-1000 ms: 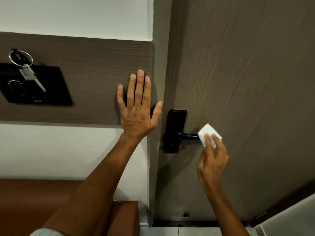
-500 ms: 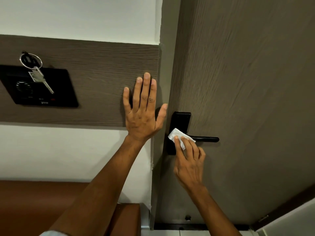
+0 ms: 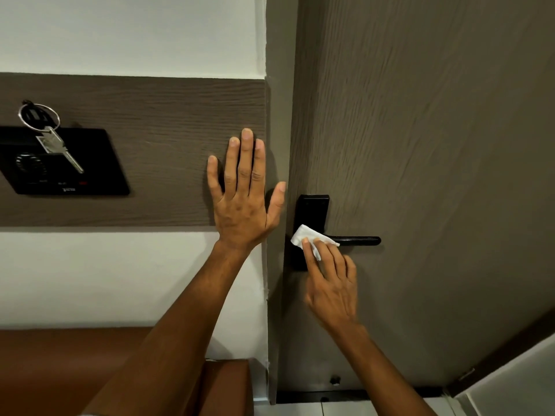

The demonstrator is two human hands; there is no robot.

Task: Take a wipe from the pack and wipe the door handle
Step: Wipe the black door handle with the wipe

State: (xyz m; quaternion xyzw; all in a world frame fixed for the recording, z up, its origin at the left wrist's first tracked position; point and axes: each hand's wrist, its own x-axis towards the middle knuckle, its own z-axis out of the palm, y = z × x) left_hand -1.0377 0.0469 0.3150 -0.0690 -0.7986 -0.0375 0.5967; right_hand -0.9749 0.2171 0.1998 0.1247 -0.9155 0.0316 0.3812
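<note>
Head view: right hand (image 3: pixel 330 283) pinches the white wipe (image 3: pixel 309 237) against the black lever door handle (image 3: pixel 357 241), at its root by the backplate. Left hand (image 3: pixel 243 202), at nine o'clock, lies spread, holding nothing, on the wall panel (image 3: pixel 135 130). Wiping is underway; next likely calls for sliding toward three o'clock.

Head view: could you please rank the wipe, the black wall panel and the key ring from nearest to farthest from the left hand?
From the left hand, flat on the wall:
1. Wipe, just right, on the door handle.
2. Black wall panel, to the left.
3. Key ring, farthest left, above the panel.
</note>
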